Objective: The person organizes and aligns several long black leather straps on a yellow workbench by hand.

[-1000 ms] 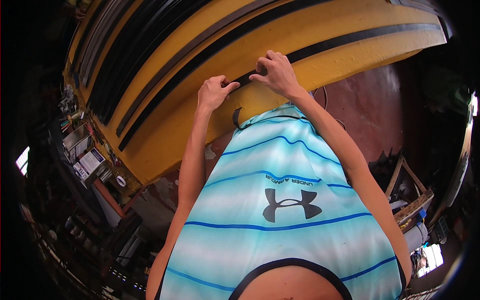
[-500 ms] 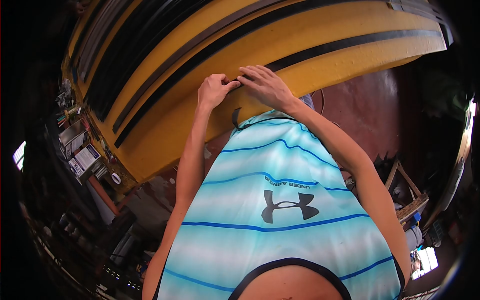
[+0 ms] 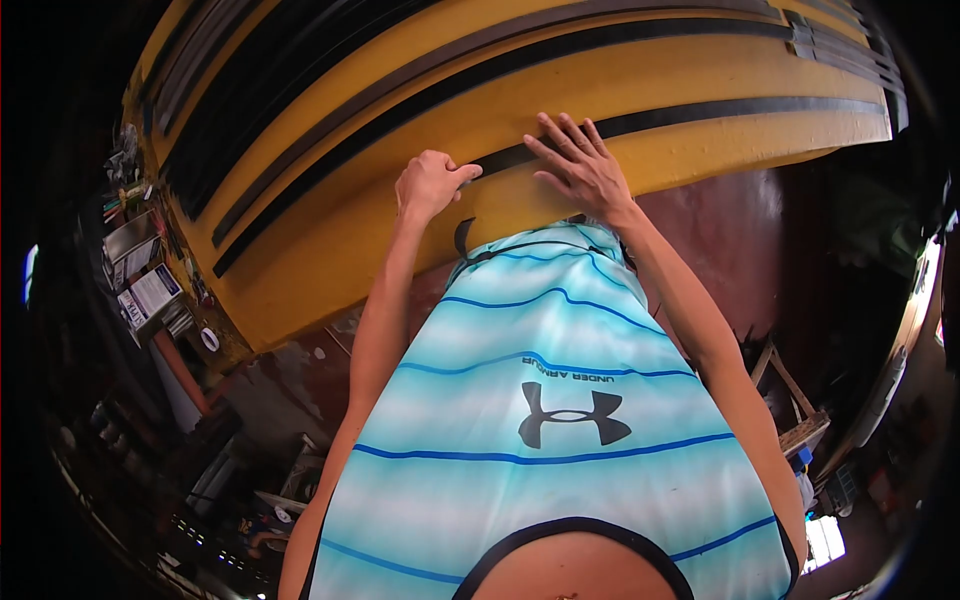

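A long, narrow black strip point(image 3: 720, 115) lies along the near side of the yellow table point(image 3: 290, 310). My left hand point(image 3: 430, 187) is closed at its left end, thumb and fingers pinching it. To the right, my right hand point(image 3: 585, 168) rests with spread fingers over the strip, the palm toward the table's near edge. A short, curled black piece point(image 3: 463, 238) sits by that edge, just below my left hand. What the strip is made of cannot be told.
Farther across the table run another black strip point(image 3: 330, 170), a grey-brown strip point(image 3: 345, 115) and a bundle of black strips point(image 3: 240, 100). Grey strip ends point(image 3: 840, 55) lie at the far right. Boxes and papers point(image 3: 150, 295) stand left of the table. A wooden frame point(image 3: 800, 430) is on the right.
My right hand has moved right along the strip, away from my left hand, and its fingers have spread. My left hand still pinches the strip's end. The view has shifted slightly.
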Motion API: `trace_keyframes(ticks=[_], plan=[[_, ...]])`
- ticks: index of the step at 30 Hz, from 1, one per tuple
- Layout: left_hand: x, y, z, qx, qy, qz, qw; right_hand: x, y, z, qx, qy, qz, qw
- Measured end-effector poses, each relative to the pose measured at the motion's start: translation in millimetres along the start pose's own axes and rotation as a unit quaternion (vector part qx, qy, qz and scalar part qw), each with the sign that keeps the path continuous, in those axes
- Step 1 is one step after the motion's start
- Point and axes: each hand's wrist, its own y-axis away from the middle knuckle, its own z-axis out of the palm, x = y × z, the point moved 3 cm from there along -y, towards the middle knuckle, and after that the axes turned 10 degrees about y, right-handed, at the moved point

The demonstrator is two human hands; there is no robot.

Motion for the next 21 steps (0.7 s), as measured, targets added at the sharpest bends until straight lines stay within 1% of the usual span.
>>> trace_keyframes(ticks=[2, 6, 8, 10, 11, 12, 13, 14, 16, 17, 19, 20, 21], plan=[[-2, 0, 3, 0.012, 0.012, 0.003, 1.000, 26, 11, -3, -0.010, 0.024, 0.015, 1.000], [-8, -1, 8, 0.026, 0.039, 0.018, 0.999, 72, 34, -7, 0.000, 0.054, 0.042, 0.998], [-5, -2, 5, 0.020, 0.040, 0.019, 0.999, 84, 35, -10, 0.015, 0.070, 0.035, 0.997], [-6, -5, 5, 0.009, 0.037, 0.019, 0.999, 91, 34, -12, 0.034, 0.085, 0.079, 0.993], [-6, -8, 5, 0.000, 0.044, 0.017, 0.999, 80, 21, -22, 0.040, 0.087, 0.055, 0.994], [-4, -10, 6, -0.009, 0.050, 0.017, 0.999, 66, 10, -22, 0.040, 0.088, 0.056, 0.994], [-2, -10, 8, -0.008, 0.049, 0.019, 0.999, 48, -4, -20, 0.025, 0.000, 0.004, 1.000], [2, -11, 10, -0.019, 0.068, 0.027, 0.997, 30, -17, -20, 0.011, -0.088, -0.048, 0.995], [6, -13, 13, -0.028, 0.083, 0.037, 0.995, -9, -40, -26, 0.006, -0.109, -0.112, 0.988], [6, -14, 15, -0.035, 0.094, 0.042, 0.994, -18, -46, -23, 0.008, -0.108, -0.111, 0.988], [5, -17, 15, -0.042, 0.104, 0.045, 0.993, -28, -57, -13, -0.024, -0.108, -0.152, 0.982], [4, -17, 16, -0.052, 0.119, 0.038, 0.991, -26, -59, -11, -0.023, -0.109, -0.152, 0.982], [1, -17, 16, -0.062, 0.135, 0.030, 0.988, -24, -61, -8, -0.043, -0.106, -0.156, 0.981]])
